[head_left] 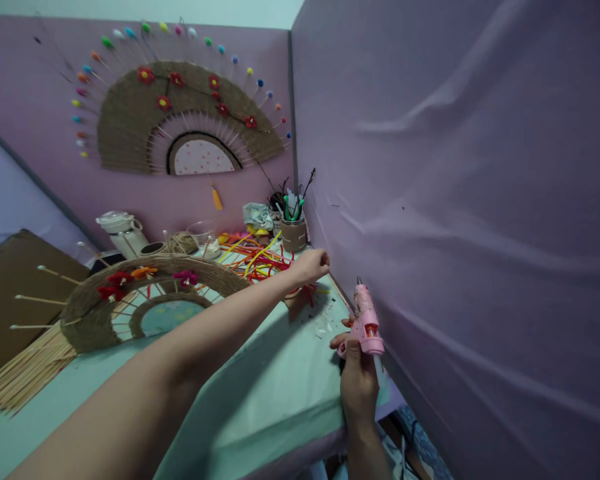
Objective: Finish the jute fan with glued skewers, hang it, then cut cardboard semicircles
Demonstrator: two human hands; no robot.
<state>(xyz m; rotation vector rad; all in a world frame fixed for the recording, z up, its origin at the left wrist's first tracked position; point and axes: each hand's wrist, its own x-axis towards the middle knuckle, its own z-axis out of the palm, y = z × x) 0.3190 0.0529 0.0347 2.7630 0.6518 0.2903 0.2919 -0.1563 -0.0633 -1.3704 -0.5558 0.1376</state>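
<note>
Hands apart: the right hand (359,377) is wrapped round the handle of a pink glue gun (366,313), nozzle up, at the right edge of the desk (275,380). The left hand (310,266) reaches out curled, near red and yellow stems (260,258); cannot tell whether it grips anything. A twine-covered fan (83,323) stands to the left.

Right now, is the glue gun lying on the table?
No, the right hand holds the glue gun near the purple wall.

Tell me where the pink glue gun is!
In the head view, the pink glue gun is right of centre, in the right hand, near the purple wall.
</note>
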